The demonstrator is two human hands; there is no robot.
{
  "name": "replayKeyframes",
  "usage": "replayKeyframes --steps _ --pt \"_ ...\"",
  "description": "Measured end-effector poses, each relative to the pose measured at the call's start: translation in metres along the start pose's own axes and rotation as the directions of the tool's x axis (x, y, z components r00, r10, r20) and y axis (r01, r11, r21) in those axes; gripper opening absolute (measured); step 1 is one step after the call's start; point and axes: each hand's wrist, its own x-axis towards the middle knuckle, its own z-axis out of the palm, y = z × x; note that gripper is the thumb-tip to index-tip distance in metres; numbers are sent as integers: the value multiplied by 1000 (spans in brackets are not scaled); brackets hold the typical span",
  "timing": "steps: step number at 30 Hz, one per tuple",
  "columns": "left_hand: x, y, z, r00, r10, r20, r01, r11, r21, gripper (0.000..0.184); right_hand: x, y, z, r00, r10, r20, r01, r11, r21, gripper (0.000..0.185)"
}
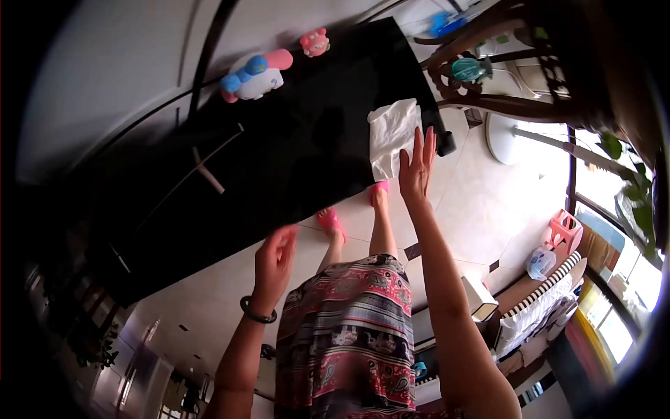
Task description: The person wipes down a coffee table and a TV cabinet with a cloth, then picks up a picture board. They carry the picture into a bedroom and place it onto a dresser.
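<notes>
A white cloth (392, 133), creased and spread out, lies at the right end of a glossy black cabinet top (342, 91). My right hand (417, 167) is at the cloth's right edge with its fingers stretched out. Whether it touches the cloth I cannot tell. Nearer the front edge of the black top hangs my left hand (276, 258), slightly blurred, its fingers loosely bent and apart from the cloth. I see nothing in it. A dark bracelet (258, 310) circles the left wrist.
A white, blue and pink plush-like figure (257, 77) and a small pink figure (315, 42) stand along the back edge. At the right are a carved wooden chair (488, 105) and a pink stool (564, 230). My feet in pink slippers (331, 222) stand on the tiled floor.
</notes>
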Motion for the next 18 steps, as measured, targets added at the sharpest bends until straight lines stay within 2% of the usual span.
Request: replayKeyframes --steps 2,4,7,9,10,12,13,16,17,18 --pt "57 14 15 941 312 -129 -296 947 128 24 8 4 32 995 49 86 -32 981 -191 70" --pt "115 38 28 857 487 -167 -448 865 227 29 19 16 70 986 37 163 17 948 -317 72" --pt "199 75 44 720 647 -251 -503 736 453 40 69 21 95 999 -20 49 38 920 -391 71" --pt "259 108 55 596 737 -318 -484 646 591 55 129 28 104 998 -62 6 59 911 -408 65" --pt "284 122 54 535 772 -343 -446 603 661 63 174 26 103 986 -165 38 166 905 -392 61" --pt "314 121 45 545 789 -283 -397 540 742 71 221 26 121 962 -271 17 259 895 -363 59" --pt "326 120 38 487 819 -303 -345 499 795 67 242 17 131 951 -308 12 292 886 -361 59" --pt "355 109 21 511 799 -318 -249 491 835 63 273 -8 150 934 -356 -17 327 876 -355 58" --pt "361 109 16 493 804 -331 -255 498 829 53 272 -12 150 931 -365 -25 334 875 -350 57" --pt "360 106 13 492 802 -338 -256 505 824 53 257 -18 146 931 -366 2 342 867 -364 57"
